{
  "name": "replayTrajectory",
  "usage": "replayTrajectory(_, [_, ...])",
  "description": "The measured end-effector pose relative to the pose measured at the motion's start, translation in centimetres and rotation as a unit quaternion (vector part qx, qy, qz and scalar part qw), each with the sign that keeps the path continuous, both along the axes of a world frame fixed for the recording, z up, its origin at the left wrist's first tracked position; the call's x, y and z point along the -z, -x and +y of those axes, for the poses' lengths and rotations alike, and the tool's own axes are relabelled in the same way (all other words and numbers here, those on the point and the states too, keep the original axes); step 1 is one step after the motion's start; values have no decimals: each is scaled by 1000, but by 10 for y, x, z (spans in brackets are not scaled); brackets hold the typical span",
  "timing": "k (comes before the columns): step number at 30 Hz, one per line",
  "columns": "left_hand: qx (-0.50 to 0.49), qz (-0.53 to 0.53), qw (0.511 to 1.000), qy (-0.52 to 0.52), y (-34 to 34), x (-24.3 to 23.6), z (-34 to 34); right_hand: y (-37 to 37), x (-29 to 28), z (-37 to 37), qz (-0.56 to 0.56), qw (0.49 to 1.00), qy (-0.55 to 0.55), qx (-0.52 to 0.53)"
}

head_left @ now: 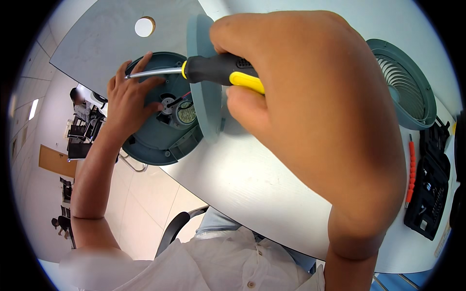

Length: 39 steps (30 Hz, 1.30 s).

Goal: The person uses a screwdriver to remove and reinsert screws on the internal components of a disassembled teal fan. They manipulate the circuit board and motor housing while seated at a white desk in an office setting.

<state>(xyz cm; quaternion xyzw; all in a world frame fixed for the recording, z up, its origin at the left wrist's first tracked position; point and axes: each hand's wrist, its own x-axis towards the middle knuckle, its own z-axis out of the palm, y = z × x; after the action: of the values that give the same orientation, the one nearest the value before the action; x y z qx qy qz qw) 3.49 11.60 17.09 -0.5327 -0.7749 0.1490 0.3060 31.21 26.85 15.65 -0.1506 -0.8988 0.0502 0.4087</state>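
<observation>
Our bare left hand (127, 94) rests, fingers spread, on the round dark-green plastic housing (145, 150) at the rim of the white tabletop (238, 179). Our right hand (301, 80) grips the black-and-yellow, steel-shafted screwdriver (213, 69). We should brace the housing, keeping fingers clear of the tip (128, 77).

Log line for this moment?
left hand: spread over green housing | right hand: gripping black-yellow screwdriver | at right: fan grille, red shaft, tool case

At a pale, curved-edged surface (233, 179), a person's right hand (315, 87) grips a black-and-yellow, silver-shafted screwdriver (209, 70). Their left hand (127, 97) spreads over a round, dark grey-green plastic housing (145, 141) with an exposed metal motor (186, 114).
</observation>
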Motion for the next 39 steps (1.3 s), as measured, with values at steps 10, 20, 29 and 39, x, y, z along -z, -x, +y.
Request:
replayTrajectory(10, [-13, -42, 999, -29, -9, -2, 2, 17, -6, -9, -16, 1000, -18, 6])
replayTrajectory(20, [-10, -13, 1000, -17, -4, 0, 1, 23, -16, -39, -27, 998, -49, 7])
replayTrajectory(29, [-24, -39, 999, -15, -11, -3, -1, 34, -8, -51, -73, 992, -98, 25])
replayTrajectory(39, [-27, -38, 999, -16, -14, -2, 0, 37, -3, -62, -77, 993, -93, 20])
